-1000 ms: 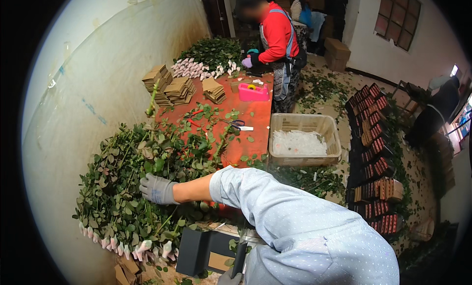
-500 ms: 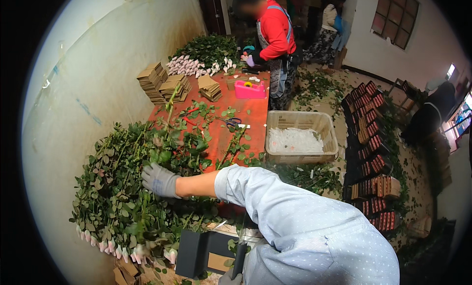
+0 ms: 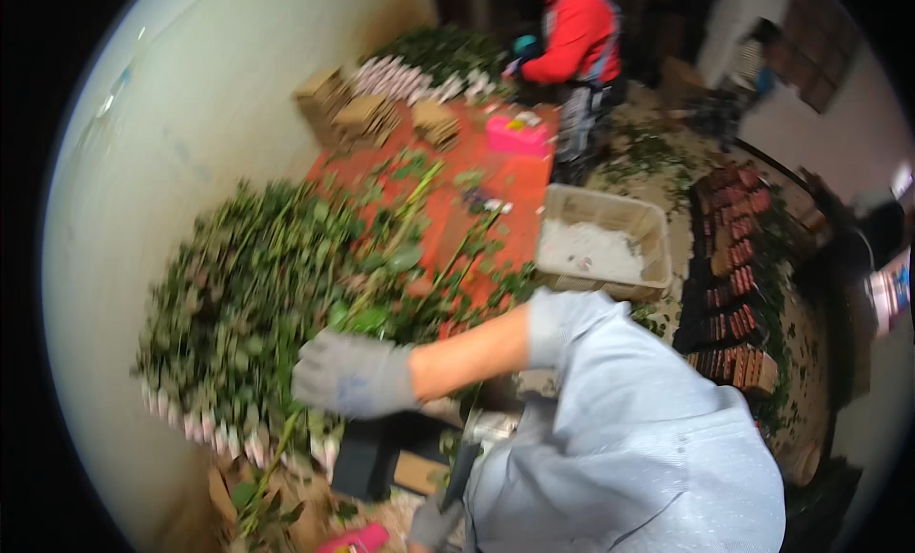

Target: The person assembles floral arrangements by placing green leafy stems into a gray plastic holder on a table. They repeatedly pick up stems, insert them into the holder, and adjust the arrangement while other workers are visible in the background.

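Lying heaped on the red counter (image 3: 515, 186): long-stemmed green leafy cut roses (image 3: 257, 286). Light, springy, probably thorny, buds fragile; best taken mid-stem. Grey-gloved right hand (image 3: 353, 374) was closed, grip clamped on one stem. Left hand (image 3: 434, 524): grip state not discernible.

A pale plastered wall (image 3: 172, 143) is seen curving along the left, while leaf litter is lying scattered over the floor (image 3: 667, 162).
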The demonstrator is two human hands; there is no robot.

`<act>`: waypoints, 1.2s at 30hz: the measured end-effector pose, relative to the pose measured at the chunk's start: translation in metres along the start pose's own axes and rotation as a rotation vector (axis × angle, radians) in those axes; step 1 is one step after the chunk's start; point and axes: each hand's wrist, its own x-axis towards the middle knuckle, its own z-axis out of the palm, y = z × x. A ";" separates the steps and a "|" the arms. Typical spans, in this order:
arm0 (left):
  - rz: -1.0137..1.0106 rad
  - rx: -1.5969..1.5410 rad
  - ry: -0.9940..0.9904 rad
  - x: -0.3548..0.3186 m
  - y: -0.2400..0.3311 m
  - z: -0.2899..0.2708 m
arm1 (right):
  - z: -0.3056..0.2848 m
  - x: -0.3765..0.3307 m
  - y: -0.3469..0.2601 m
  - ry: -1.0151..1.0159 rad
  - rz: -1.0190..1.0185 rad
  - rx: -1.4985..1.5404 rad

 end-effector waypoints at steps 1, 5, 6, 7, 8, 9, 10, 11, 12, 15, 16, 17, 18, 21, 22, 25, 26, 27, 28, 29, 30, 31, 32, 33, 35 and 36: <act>0.028 0.081 0.001 -0.001 0.010 -0.005 | -0.009 -0.010 0.001 -0.069 -0.012 0.135; 0.404 0.074 0.035 0.006 -0.032 0.014 | -0.012 -0.064 -0.014 -0.518 -0.007 0.282; 0.289 0.086 0.041 -0.004 -0.009 0.008 | -0.010 -0.085 -0.027 -0.472 0.059 0.075; 0.272 0.096 0.100 -0.010 -0.011 0.014 | -0.025 -0.077 -0.024 -0.820 -0.037 0.084; 0.226 0.087 0.118 -0.012 -0.011 0.015 | -0.020 -0.087 -0.023 -0.861 -0.058 0.070; 0.267 0.125 0.188 -0.004 -0.022 0.015 | -0.002 -0.104 -0.022 -0.898 -0.050 0.046; 0.187 0.142 0.077 0.001 -0.007 0.007 | 0.005 -0.120 -0.015 -0.972 -0.072 0.007; 0.112 0.166 -0.038 -0.002 0.006 -0.002 | 0.014 -0.134 -0.011 -1.042 -0.085 -0.037; 0.114 0.162 -0.031 -0.002 0.009 -0.004 | 0.026 -0.144 -0.006 -1.161 -0.102 -0.056; 0.130 0.153 -0.005 -0.007 0.012 -0.004 | 0.071 -0.184 0.001 -1.298 -0.141 -0.029; 0.131 0.152 0.011 -0.009 0.013 -0.005 | 0.088 -0.201 0.006 -1.318 -0.107 -0.026; 0.128 0.140 0.029 -0.011 0.013 -0.003 | 0.096 -0.210 0.008 -1.330 -0.115 -0.060; 0.117 0.123 0.025 -0.010 0.011 -0.001 | 0.099 -0.208 0.009 -1.343 -0.123 -0.094; 0.099 0.121 0.017 -0.005 0.009 -0.002 | 0.100 -0.196 0.010 -1.483 -0.102 -0.273; 0.118 0.116 0.041 -0.005 0.008 -0.001 | 0.099 -0.192 0.006 -1.521 -0.090 -0.376; 0.146 0.152 0.057 -0.003 0.002 0.006 | 0.081 -0.159 -0.011 -1.457 -0.081 -0.363; 0.148 0.128 0.058 -0.002 0.001 0.006 | 0.080 -0.153 -0.015 -1.336 -0.133 -0.234; 0.144 0.108 0.055 -0.003 0.002 0.006 | 0.073 -0.115 -0.033 -1.418 -0.062 -0.051; 0.147 0.093 0.056 -0.004 0.002 0.004 | 0.071 -0.106 -0.049 -1.169 -0.073 0.147; 0.148 0.100 0.054 -0.004 0.001 0.004 | 0.074 -0.098 -0.061 -1.005 -0.159 0.318; 0.151 0.115 0.051 -0.006 0.003 0.001 | 0.089 -0.094 -0.074 -0.922 -0.246 0.451; 0.152 0.123 0.052 -0.006 0.004 0.001 | 0.103 -0.084 -0.092 -0.937 -0.300 0.505; 0.169 0.127 0.054 -0.006 0.005 -0.002 | 0.121 -0.087 -0.109 -0.902 -0.299 0.548; 0.183 0.132 0.054 -0.006 0.007 -0.005 | 0.140 -0.090 -0.125 -0.949 -0.327 0.524; 0.191 0.117 0.058 -0.007 0.007 -0.004 | 0.162 -0.099 -0.149 -1.006 -0.295 0.516; 0.191 0.101 0.056 -0.004 0.003 -0.001 | 0.169 -0.102 -0.156 -1.049 -0.288 0.516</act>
